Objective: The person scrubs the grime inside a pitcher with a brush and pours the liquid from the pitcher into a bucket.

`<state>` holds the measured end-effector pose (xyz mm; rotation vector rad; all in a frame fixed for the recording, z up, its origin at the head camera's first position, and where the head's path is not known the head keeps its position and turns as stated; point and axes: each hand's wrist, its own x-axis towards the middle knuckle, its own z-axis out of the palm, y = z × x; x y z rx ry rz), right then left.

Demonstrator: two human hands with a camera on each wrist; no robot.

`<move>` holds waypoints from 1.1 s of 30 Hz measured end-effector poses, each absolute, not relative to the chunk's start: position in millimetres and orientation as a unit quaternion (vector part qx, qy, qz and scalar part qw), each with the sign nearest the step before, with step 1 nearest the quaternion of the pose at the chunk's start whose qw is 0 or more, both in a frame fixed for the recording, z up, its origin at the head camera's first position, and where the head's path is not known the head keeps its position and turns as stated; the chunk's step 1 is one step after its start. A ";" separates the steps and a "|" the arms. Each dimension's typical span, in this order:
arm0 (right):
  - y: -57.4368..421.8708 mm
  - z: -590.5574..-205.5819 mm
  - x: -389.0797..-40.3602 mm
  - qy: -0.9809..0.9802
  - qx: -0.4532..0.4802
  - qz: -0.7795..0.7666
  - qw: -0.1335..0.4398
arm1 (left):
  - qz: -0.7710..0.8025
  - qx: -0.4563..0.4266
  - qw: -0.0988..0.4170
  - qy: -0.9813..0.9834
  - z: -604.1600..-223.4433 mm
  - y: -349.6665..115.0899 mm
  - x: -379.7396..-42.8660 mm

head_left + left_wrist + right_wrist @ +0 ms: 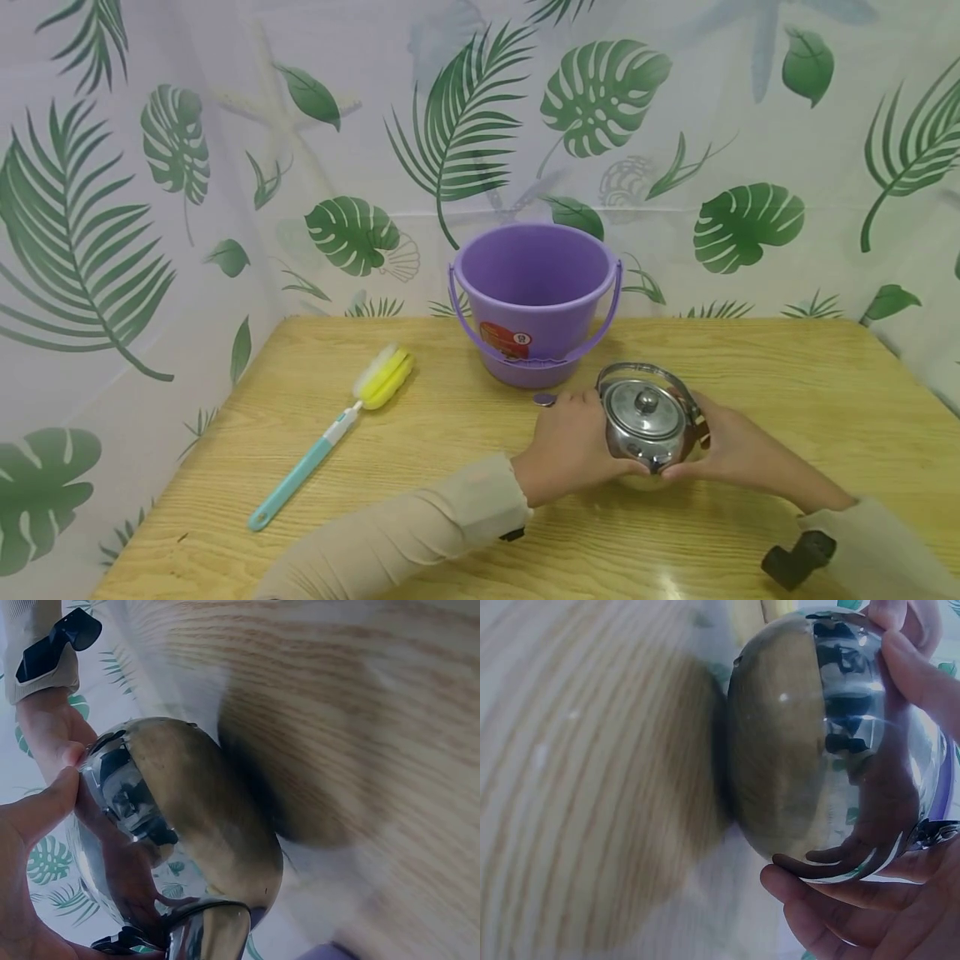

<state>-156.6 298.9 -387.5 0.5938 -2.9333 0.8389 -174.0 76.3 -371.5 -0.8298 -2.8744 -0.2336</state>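
A shiny steel kettle [647, 410] with a knobbed lid and an arched handle is between both hands at the right of the table. My left hand [572, 440] grips its left side near the spout, thumb along the near face. Around the opposite side curls my right hand [722, 443], its thumb close to the left one. In the left wrist view the kettle's rounded body [202, 802] mirrors the table; the right wrist view shows fingers under its side [847, 907]. Whether its base touches the table I cannot tell.
Behind the kettle stands a purple bucket [536, 333], its handle hanging down in front. A bottle brush [330, 437] with a yellow-and-white sponge head and teal handle lies at the left of the wooden table [450, 442]. A leaf-patterned curtain [360, 167] hangs at the back.
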 end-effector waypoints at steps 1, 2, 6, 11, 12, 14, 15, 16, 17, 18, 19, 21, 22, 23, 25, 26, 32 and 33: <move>298.7 -388.0 -156.6 -0.943 0.192 0.270 0.016 | -0.080 -0.275 0.069 -0.956 -372.7 76.4 -174.1; 298.3 -388.1 -156.5 -0.943 0.193 0.270 0.016 | -0.083 -0.274 0.067 -0.956 -373.7 76.3 -174.1; 296.9 -389.1 -156.6 -0.944 0.193 0.268 0.020 | -0.084 -0.270 0.066 -0.957 -376.1 75.8 -174.9; 295.9 -392.3 -157.3 -0.944 0.192 0.267 0.028 | -0.084 -0.266 0.062 -0.958 -379.3 75.6 -175.3; 295.8 -392.8 -157.3 -0.945 0.191 0.265 0.028 | -0.083 -0.266 0.060 -0.958 -380.4 75.5 -175.2; 295.7 -393.4 -156.9 -0.945 0.188 0.264 0.029 | -0.083 -0.266 0.059 -0.959 -382.5 75.2 -175.0; 295.5 -393.4 -156.5 -0.946 0.186 0.263 0.029 | -0.082 -0.266 0.060 -0.959 -383.3 75.1 -175.0; 295.3 -393.3 -156.1 -0.947 0.184 0.262 0.030 | -0.081 -0.267 0.062 -0.958 -384.0 75.0 -175.0; 295.2 -393.1 -155.9 -0.947 0.184 0.261 0.030 | -0.078 -0.268 0.065 -0.958 -384.6 74.8 -175.1; 295.1 -393.1 -155.6 -0.947 0.185 0.260 0.031 | -0.077 -0.269 0.069 -0.958 -385.0 74.6 -175.2; 295.4 -392.9 -155.2 -0.947 0.185 0.260 0.032 | -0.076 -0.270 0.071 -0.957 -385.2 74.6 -175.2; 295.4 -392.6 -154.5 -0.947 0.186 0.259 0.034 | -0.072 -0.272 0.076 -0.957 -385.0 74.4 -175.2; 295.4 -392.5 -154.2 -0.948 0.186 0.258 0.036 | -0.072 -0.271 0.076 -0.957 -385.0 74.2 -175.0; 295.4 -392.6 -154.0 -0.948 0.187 0.256 0.038 | -0.074 -0.270 0.075 -0.957 -384.8 73.8 -174.7; 295.3 -392.7 -153.7 -0.949 0.187 0.251 0.041 | -0.084 -0.266 0.067 -0.958 -383.9 73.4 -174.1; 295.3 -392.9 -153.5 -0.950 0.186 0.249 0.042 | -0.089 -0.267 0.063 -0.958 -383.2 73.1 -173.6; 296.0 -393.8 -153.0 -0.953 0.176 0.243 0.038 | -0.095 -0.273 0.062 -0.955 -377.1 71.2 -171.2; 296.2 -393.6 -153.0 -0.954 0.174 0.242 0.035 | -0.090 -0.272 0.063 -0.956 -375.8 70.7 -171.0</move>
